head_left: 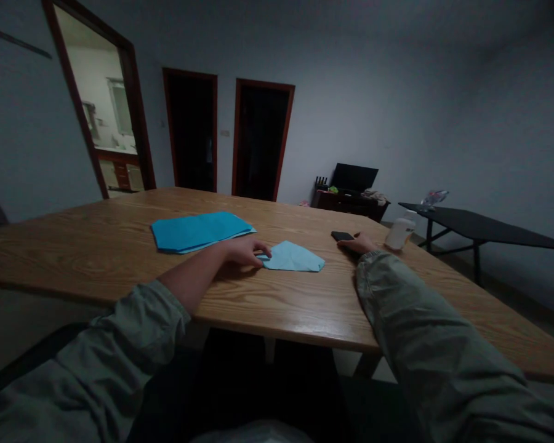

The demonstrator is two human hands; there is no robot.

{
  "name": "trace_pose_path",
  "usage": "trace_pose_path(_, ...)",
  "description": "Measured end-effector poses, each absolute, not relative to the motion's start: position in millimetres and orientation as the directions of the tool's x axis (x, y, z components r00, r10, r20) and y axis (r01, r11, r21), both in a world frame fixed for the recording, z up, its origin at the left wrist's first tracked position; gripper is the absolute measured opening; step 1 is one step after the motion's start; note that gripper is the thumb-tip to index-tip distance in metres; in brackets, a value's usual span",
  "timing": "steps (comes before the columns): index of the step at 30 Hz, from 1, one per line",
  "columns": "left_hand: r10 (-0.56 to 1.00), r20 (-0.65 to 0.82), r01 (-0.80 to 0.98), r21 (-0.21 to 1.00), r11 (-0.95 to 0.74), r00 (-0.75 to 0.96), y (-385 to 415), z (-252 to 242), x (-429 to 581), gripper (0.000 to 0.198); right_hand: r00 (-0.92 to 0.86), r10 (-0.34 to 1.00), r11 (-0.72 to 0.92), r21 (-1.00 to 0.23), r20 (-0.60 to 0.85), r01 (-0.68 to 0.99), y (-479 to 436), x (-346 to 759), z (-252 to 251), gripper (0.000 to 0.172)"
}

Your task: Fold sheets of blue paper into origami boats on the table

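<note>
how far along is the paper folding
Partly done: one light blue sheet already carries folds and lies in a pointed shape. The left hand presses its left tip; the right hand rests at the black phone. Left: the blue paper stack lies untouched.

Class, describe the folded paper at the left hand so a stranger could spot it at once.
Start at the long wooden table. Near its middle, the left hand touches a pale blue folded paper. Unlike the darker flat stack behind, it is pointed.

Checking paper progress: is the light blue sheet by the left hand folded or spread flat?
Folded: the light blue sheet has a pointed, creased outline, one tip under the left hand.
</note>
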State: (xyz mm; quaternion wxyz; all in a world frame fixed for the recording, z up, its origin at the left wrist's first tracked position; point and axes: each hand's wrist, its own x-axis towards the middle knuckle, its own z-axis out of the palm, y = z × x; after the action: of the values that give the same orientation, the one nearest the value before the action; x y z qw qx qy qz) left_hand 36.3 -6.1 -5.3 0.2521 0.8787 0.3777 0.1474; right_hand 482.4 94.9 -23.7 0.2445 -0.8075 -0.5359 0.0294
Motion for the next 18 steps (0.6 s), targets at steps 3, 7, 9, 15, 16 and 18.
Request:
trace_pose_path(3,0.735,0.059,0.605,0.524,-0.599,0.676,-3.9,-11.2,33.6,0.043,0.358,0.924,-0.276,-0.410,0.137,0.869,87.9,487.9,-25.1,0.091)
trace_pose_path(7,0.727,0.043,0.614,0.502,-0.609,0.685,-5.5,-10.5,33.5,0.046,0.336,0.934,-0.266,-0.395,0.119,0.879,79.8,492.1,-24.6,0.097)
trace_pose_path(9,0.719,0.037,0.610,0.498,-0.616,0.694,-9.8,-6.5,36.4,0.044,0.338,0.933,-0.267,-0.390,0.124,0.881,72.8,495.6,-24.2,0.102)
trace_pose_path(15,0.694,0.029,0.571,0.545,-0.614,0.719,-25.3,1.6,50.1,0.020,0.325,0.936,-0.246,-0.408,0.136,0.879,35.9,506.7,-22.8,0.103)
trace_pose_path(16,0.699,0.026,0.572,0.553,-0.605,0.714,-26.5,1.5,51.7,0.019,0.325,0.936,-0.247,-0.407,0.136,0.879,30.4,506.9,-21.8,0.103)
trace_pose_path(18,0.703,0.019,0.570,0.570,-0.591,0.711,-27.4,0.8,53.5,0.019,0.329,0.933,-0.248,-0.402,0.145,0.881,22.5,505.9,-19.1,0.101)
